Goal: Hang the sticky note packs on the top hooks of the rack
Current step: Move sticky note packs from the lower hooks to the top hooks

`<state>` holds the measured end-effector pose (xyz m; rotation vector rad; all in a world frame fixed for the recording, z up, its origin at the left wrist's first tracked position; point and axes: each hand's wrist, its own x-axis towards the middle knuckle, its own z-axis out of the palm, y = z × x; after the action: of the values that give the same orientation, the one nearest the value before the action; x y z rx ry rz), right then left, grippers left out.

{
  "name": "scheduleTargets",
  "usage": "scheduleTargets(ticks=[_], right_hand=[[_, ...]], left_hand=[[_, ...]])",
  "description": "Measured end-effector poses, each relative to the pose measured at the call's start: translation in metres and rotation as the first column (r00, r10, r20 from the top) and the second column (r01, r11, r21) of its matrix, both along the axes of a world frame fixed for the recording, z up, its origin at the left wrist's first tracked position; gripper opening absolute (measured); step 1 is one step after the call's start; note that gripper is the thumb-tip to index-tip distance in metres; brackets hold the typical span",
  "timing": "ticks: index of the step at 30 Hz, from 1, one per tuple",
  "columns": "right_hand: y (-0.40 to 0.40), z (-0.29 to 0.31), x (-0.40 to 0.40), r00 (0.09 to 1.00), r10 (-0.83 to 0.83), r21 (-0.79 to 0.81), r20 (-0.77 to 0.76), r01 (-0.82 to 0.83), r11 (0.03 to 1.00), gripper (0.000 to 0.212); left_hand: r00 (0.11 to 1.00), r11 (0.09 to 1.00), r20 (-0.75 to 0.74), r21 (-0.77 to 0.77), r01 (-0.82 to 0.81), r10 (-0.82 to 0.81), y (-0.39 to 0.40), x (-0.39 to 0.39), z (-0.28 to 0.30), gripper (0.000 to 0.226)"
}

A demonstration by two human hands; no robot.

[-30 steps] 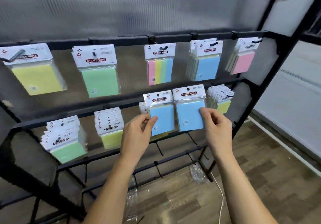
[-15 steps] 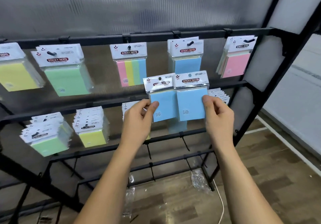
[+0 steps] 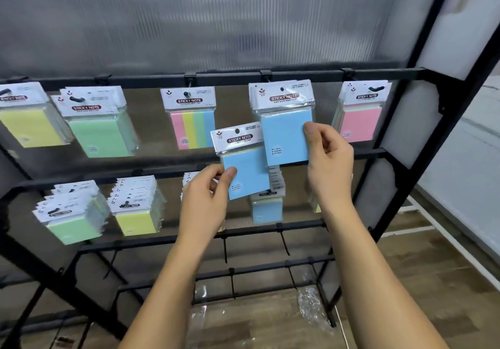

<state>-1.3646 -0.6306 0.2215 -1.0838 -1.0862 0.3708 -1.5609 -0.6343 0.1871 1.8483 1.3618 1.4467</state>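
Packs: we hold two square blue sticky-note packs in glossy film with white header cards.
Right pack (image 3: 286, 134): centre right, header at the top hook (image 3: 282, 88), pinched by our right hand (image 3: 328, 159).
Left pack (image 3: 244, 167): centre frame, tilted, off any hook, pinched by our left hand (image 3: 207, 199).
Rack (image 3: 305, 73): thin black metal bars.
Backing (image 3: 216, 23): ribbed translucent sheet.

Right hand (image 3: 328, 159) pinching blue pack (image 3: 286, 129) at top hook (image 3: 282, 88), left hand (image 3: 208, 199) gripping second blue pack (image 3: 243, 164) lower
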Motion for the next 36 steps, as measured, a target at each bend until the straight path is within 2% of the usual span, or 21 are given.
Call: scheduleTargets(ticks=[4,8,19,24,28,31,36], right_hand=[[0.015,-0.004,0.001,0.999,0.012,-0.042,-0.053,-0.015,0.999,0.02],[0.022,-0.01,0.002,0.999,0.014,-0.079,-0.036,-0.016,0.997,0.026],[0.037,-0.016,0.005,0.999,-0.014,-0.108,-0.034,0.011,0.994,0.024],[0.048,-0.016,0.002,1.0,-0.028,-0.16,0.009,0.029,0.987,0.036],[0.055,-0.013,0.005,0.998,-0.041,-0.186,0.042,0.048,0.981,0.037],[0.053,-0.019,0.006,0.997,-0.024,-0.245,0.08,0.043,0.969,0.04],[0.038,-0.045,0.005,0.987,0.127,-0.431,0.097,-0.073,0.9,0.037]], left_hand=[[0.999,1.0,-0.023,0.008,-0.029,0.029,0.002,-0.006,-0.001,0.031],[0.999,0.999,-0.012,-0.004,-0.051,0.051,0.004,-0.01,-0.004,0.027],[0.996,0.996,-0.039,0.004,-0.085,0.085,0.001,-0.011,0.001,0.019],[0.99,0.992,-0.067,-0.003,-0.123,0.122,-0.002,-0.01,0.002,0.018],[0.989,0.992,-0.078,0.001,-0.128,0.128,-0.005,-0.009,0.002,0.018],[0.994,0.996,-0.054,0.008,-0.091,0.091,-0.007,-0.009,0.0,0.019],[0.998,0.998,-0.044,0.031,-0.049,0.051,-0.01,-0.007,-0.003,0.02]])
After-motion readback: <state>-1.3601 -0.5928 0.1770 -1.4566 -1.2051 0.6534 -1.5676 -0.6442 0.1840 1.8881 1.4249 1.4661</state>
